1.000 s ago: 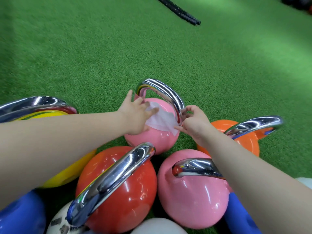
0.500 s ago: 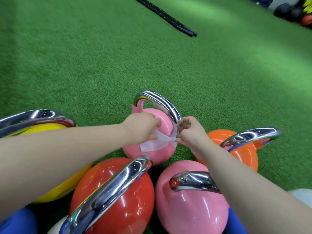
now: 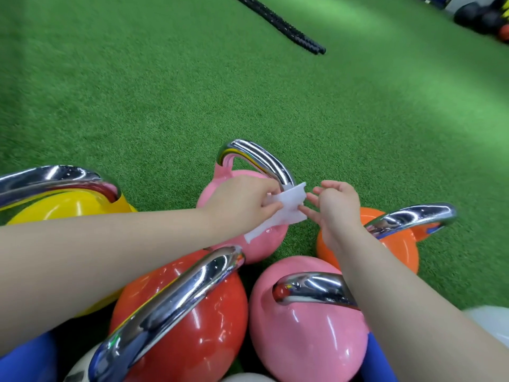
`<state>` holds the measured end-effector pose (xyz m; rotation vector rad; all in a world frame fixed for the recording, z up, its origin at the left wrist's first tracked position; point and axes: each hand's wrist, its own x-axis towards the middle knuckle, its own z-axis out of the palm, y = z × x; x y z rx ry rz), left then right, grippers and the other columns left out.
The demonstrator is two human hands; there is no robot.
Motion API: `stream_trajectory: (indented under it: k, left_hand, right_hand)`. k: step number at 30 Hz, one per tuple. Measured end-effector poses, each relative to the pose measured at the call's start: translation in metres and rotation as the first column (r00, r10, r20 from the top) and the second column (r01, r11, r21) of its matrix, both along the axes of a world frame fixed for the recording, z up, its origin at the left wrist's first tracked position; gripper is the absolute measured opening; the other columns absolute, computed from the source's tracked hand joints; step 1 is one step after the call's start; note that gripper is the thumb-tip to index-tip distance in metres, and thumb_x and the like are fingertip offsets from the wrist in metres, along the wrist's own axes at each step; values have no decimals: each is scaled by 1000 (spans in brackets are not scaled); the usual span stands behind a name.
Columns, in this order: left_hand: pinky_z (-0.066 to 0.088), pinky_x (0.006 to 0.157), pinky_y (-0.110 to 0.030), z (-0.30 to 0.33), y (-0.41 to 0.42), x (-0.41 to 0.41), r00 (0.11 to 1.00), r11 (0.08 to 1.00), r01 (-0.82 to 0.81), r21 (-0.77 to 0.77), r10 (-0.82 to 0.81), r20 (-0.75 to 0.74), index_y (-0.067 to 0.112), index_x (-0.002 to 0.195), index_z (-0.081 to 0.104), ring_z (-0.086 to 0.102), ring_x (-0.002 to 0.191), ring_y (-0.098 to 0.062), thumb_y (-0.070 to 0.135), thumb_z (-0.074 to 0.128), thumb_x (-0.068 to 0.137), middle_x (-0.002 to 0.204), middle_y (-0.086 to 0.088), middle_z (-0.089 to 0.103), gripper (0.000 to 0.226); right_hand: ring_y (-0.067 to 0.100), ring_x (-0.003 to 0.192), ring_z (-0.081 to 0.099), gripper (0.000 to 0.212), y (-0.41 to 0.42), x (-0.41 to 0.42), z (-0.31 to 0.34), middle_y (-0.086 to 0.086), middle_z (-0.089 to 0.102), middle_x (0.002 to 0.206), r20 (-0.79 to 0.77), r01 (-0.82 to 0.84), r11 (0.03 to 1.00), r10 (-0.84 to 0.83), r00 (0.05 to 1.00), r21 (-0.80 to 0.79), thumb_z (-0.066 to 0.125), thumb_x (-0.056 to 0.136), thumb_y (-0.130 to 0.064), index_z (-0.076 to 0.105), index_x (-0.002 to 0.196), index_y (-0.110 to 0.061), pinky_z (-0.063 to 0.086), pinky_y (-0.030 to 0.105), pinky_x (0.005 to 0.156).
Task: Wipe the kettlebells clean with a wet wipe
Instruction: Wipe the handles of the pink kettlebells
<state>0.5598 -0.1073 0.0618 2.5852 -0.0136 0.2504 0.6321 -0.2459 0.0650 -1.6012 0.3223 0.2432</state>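
A pink kettlebell with a chrome handle stands on the turf at the far side of the cluster. My left hand pinches a white wet wipe over the bell's top, beside the handle's right leg. My right hand hovers just right of the wipe with its fingers spread and loose; its fingertips are at the wipe's edge and hold nothing. The wipe's lower tail hangs down the pink body.
Around it stand a red kettlebell, a nearer pink one, an orange one, a yellow one and blue and white ones at the bottom edge. Green turf spreads beyond, with a black rope and dark balls far off.
My right hand has let go of the wipe and opened. My left hand has lifted the wipe toward the handle's right leg. The camera tilted up slightly.
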Motion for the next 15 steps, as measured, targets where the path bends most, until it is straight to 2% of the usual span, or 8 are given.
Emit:
stream_trajectory:
  k: [2,4,6,8,10,11,14,15]
  left_hand:
    - [46,66,-29,-2,-1,2,999,988,-28,-149,31,16,22,83,58,52,68,-11,29,60,87,67,8,56,8]
    - [49,68,-31,-5,-1,5,995,923,-103,-371,95,-39,22,75,52,56,60,-8,18,62,86,65,4,64,15]
    - [54,72,-35,-9,-3,8,976,778,-218,-589,176,-129,22,72,48,63,68,-15,10,61,86,73,-4,68,23]
    - [57,74,-35,-14,-6,11,952,648,-307,-698,211,-223,17,73,47,63,77,-21,4,61,86,80,-4,64,23]
    - [57,77,-35,-21,-11,15,923,570,-384,-726,216,-319,16,70,47,62,81,-22,0,64,83,78,-1,58,26]
    - [56,79,-36,-24,-13,18,906,572,-418,-706,209,-367,17,68,48,62,80,-23,-1,65,81,74,0,56,28]
    - [51,64,-24,-23,-16,22,834,681,-484,-550,168,-526,17,70,51,54,66,-13,9,66,83,71,1,53,22]
    - [52,61,-23,-22,-16,23,804,676,-499,-542,128,-581,13,76,56,56,68,-13,13,65,84,74,-2,56,13]
  right_hand:
    - [23,96,57,26,0,-1,1,11,50,108,53,-36,998,39,998,-51,34,88,9,49,93,-11,55,35,69]
    - [24,90,57,30,0,-1,-3,6,54,92,114,-86,981,107,988,-173,36,81,11,52,78,-15,56,40,75]
    - [23,81,56,29,0,-1,-6,1,55,75,145,-141,936,196,970,-322,42,72,9,56,68,-17,55,45,78]
    - [21,70,53,27,0,-3,-8,-1,55,63,126,-218,877,297,947,-429,46,68,6,56,61,-18,53,40,72]
    - [19,65,49,26,1,-4,-9,-1,53,58,115,-270,836,364,924,-478,49,68,5,53,57,-18,44,30,64]
    - [19,63,48,26,0,-4,-10,-1,53,58,121,-271,829,372,920,-489,50,68,5,52,57,-18,41,28,64]
    - [19,64,48,26,0,-2,-12,-1,53,60,121,-258,837,355,927,-484,52,68,5,51,60,-19,40,28,65]
    - [19,64,48,25,-1,-1,-13,-1,53,61,111,-260,839,352,929,-477,53,69,5,51,61,-19,40,29,65]
